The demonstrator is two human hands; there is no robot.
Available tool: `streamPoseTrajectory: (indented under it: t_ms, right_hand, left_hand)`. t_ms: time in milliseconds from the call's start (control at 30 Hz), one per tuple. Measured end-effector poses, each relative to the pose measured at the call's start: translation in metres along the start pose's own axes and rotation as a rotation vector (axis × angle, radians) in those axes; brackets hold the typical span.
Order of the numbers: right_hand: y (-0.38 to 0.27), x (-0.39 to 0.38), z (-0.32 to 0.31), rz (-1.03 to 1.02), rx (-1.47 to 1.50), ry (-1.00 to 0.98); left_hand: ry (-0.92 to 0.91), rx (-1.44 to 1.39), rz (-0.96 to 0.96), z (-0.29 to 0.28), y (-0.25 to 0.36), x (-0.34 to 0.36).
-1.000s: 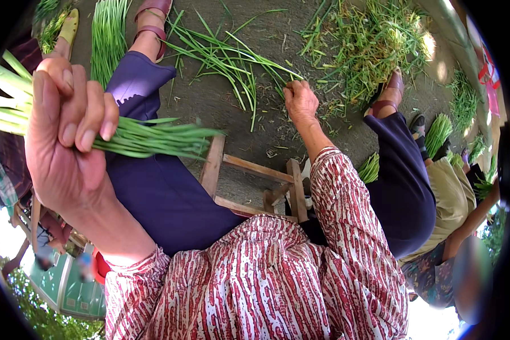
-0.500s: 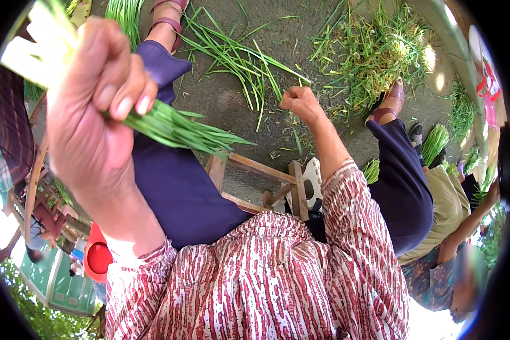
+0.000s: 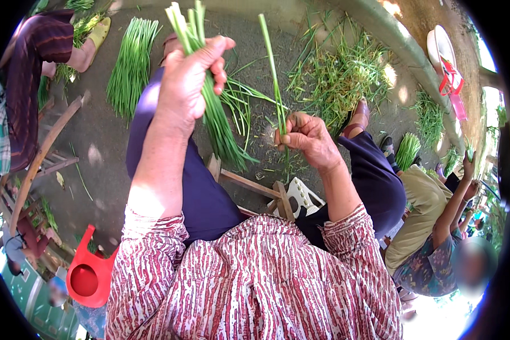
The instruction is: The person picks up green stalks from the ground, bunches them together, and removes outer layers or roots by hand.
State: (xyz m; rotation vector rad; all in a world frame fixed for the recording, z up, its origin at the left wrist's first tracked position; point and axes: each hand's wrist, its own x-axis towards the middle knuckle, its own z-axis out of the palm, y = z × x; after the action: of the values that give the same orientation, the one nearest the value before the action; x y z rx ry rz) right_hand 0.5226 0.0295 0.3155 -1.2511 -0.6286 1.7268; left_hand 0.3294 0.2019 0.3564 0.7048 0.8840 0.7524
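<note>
My left hand (image 3: pixel 181 90) is wrapped round a bunch of long green stalks like chives (image 3: pixel 220 131). Pale cut ends stand above the fist, and dark green tips hang below it toward my lap. To its right, my right hand (image 3: pixel 310 139) pinches a few thin green stalks (image 3: pixel 272 65) between thumb and fingers, their upper part standing upright and apart from the bunch. Loose stalks (image 3: pixel 239 116) lie on the ground behind and between the two hands.
A neat pile of stalks (image 3: pixel 131 68) lies at far left, a heap of trimmings (image 3: pixel 345 73) at far right. A wooden stool frame (image 3: pixel 249 184) stands between my knees. A red plastic chair (image 3: pixel 90 272) is at left; co-workers sit on both sides, one on the right holding stalks.
My left hand with the bunch has moved away from the camera and rightward, nearer my right hand. The right hand has come closer to me, raising the thin stalks upright.
</note>
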Motion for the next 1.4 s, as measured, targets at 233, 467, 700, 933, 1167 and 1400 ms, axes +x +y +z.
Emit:
streamPoseTrajectory:
  t_ms: [233, 467, 700, 933, 1167, 1400]
  right_hand:
    - [-0.015, -0.007, 0.002, 0.023, -0.003, -0.107]
    - [-0.026, -0.012, 0.004, -0.063, -0.011, -0.024]
    - [-0.03, -0.009, 0.016, -0.095, -0.115, -0.041]
    - [-0.037, -0.008, 0.019, -0.011, -0.14, -0.044]
    - [-0.033, -0.01, 0.007, 0.133, 0.407, -0.036]
    - [-0.038, -0.014, 0.007, 0.142, 0.448, -0.054]
  left_hand:
    - [-0.183, -0.148, -0.185, 0.008, -0.013, 0.007]
    - [-0.003, -0.129, -0.067, 0.013, -0.018, 0.003]
    - [-0.187, -0.167, -0.157, 0.022, -0.01, -0.002]
    - [-0.168, -0.113, -0.09, 0.032, -0.004, -0.006]
    - [0.032, -0.349, 0.061, -0.008, 0.019, 0.021]
    - [-0.074, -0.469, -0.005, -0.044, 0.034, 0.036]
